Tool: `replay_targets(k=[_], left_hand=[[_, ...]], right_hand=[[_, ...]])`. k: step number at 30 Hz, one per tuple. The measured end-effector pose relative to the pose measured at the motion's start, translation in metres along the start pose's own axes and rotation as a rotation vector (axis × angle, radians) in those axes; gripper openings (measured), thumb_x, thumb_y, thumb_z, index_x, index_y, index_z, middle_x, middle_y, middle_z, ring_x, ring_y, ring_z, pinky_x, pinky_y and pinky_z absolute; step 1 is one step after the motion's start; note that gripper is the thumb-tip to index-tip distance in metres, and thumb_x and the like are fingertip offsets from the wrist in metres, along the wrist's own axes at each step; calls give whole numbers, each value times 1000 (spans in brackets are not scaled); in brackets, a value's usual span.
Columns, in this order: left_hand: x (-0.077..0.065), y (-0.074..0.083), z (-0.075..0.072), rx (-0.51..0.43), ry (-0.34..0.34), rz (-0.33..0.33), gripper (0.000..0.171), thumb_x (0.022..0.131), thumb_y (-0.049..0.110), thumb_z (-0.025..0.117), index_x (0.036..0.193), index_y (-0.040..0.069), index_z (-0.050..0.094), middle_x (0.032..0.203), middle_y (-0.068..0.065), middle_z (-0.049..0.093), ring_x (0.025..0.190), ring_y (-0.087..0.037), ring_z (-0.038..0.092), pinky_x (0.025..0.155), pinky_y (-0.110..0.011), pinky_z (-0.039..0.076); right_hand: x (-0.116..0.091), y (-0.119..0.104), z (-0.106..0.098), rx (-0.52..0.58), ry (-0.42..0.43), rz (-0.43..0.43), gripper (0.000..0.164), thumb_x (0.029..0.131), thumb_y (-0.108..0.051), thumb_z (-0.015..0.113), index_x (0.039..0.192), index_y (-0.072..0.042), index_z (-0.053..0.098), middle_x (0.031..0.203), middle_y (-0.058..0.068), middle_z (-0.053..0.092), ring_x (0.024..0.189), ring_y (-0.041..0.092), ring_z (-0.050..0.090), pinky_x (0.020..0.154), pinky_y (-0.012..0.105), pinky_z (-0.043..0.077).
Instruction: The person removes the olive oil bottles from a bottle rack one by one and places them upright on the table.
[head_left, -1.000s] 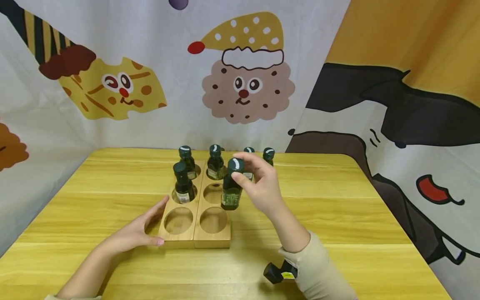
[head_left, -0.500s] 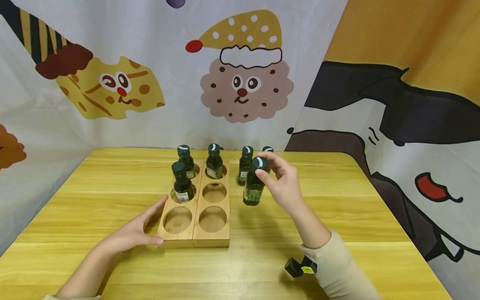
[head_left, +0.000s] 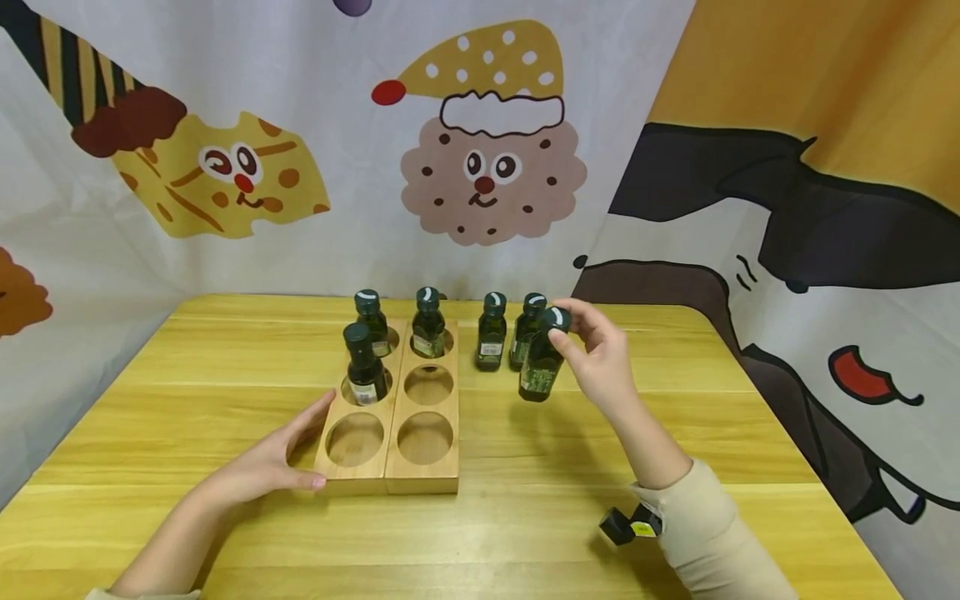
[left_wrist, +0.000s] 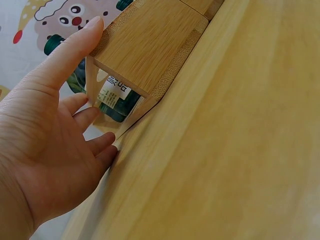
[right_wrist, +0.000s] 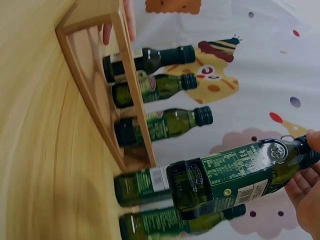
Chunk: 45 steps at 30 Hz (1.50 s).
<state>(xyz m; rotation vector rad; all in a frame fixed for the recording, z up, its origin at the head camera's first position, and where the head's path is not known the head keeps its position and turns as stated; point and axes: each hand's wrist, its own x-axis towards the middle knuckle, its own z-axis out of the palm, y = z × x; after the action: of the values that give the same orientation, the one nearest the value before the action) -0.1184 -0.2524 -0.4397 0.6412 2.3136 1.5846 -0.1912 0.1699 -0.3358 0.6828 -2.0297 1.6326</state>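
My right hand point(head_left: 600, 362) pinches a green glass bottle point(head_left: 542, 371) by its dark cap, thumb and fingers about it. It hangs slightly tilted above the table, in front of two standing bottles. The right wrist view shows the held bottle point(right_wrist: 230, 175) with its green label. My left hand point(head_left: 262, 462) touches the near left corner of a wooden rack point(head_left: 423, 483) with round holes; in the left wrist view its thumb lies against the wood and its fingers are spread loosely. Three bottles sit in the rack: back left bottle point(head_left: 372, 321), middle left bottle point(head_left: 366, 367), back right bottle point(head_left: 429, 325).
To the right of the rack stand two more green bottles, a nearer-rack bottle point(head_left: 491, 333) and a partly hidden bottle point(head_left: 527, 329). A black wrist device point(head_left: 630, 525) sits at the right sleeve. The wooden table point(head_left: 675, 400) ends at a printed cloth point(head_left: 300, 258).
My right hand has carried the bottle rightward, away from beside the rack to in front of the standing bottles. My left hand stays at the rack's corner.
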Motion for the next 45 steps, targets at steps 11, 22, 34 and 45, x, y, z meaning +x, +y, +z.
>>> replay_targets(k=[11,22,34,45], left_hand=[[0,0,0,4,1,7,106,76,7,78,155,13,7,156,-23,4,136,-52,11,98,-7,17],[0,2,0,5,1,0,105,77,8,78,155,14,8,157,-23,4,136,-52,11,98,-8,17],[0,3,0,-2,0,2,105,77,8,78,155,13,8,157,-23,5,137,-51,11,99,-8,17],[0,2,0,5,0,19,105,76,7,78,155,13,9,157,-21,5,136,-51,12,99,-8,18]], right_hand=[[11,15,-22,-31,44,19,30,85,14,62,115,13,59,98,8,64,85,10,60,75,19,51],[26,37,-40,-54,65,45,30,88,9,61,117,12,58,97,1,62,82,10,58,71,17,48],[39,44,-44,-93,23,72,30,90,11,57,120,16,55,101,13,58,84,11,54,71,16,46],[40,40,-39,-154,-16,126,31,93,6,56,123,13,54,102,21,56,83,20,50,67,16,44]])
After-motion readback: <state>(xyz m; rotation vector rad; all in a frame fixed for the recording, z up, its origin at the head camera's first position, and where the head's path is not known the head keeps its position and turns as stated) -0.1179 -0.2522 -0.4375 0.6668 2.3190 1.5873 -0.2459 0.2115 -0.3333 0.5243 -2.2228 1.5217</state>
